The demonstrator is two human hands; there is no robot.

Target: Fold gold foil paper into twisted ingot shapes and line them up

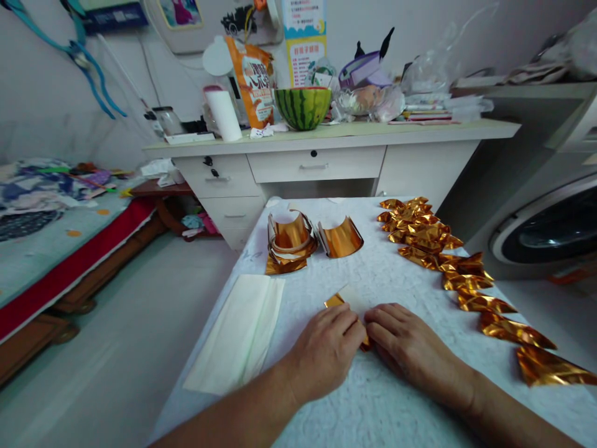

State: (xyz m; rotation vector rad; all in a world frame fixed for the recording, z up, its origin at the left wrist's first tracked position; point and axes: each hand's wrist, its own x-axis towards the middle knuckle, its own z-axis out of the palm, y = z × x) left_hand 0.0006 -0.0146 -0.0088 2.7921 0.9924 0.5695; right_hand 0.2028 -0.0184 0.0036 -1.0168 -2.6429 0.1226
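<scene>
Gold foil piece [334,300] lies on the near middle of the surface [373,414], mostly hidden under the hands, its pale side showing at the far end. The left hand [326,342] has its fingers together, closed over it; the right hand [410,345] sits just beside, its fingers bent and close together, though I cannot tell whether they pinch the foil. Folding or rolling seems to be the step in hand, judging by the row of shaped gold pieces [515,330] down the right side. Curled foil sheets [342,239], apparently unworked, wait on the far side, and a folded white sheet [237,330] lies to the left. The next move calls, I judge, for steady pressure from the left fingers while the right ones work the edge.
</scene>
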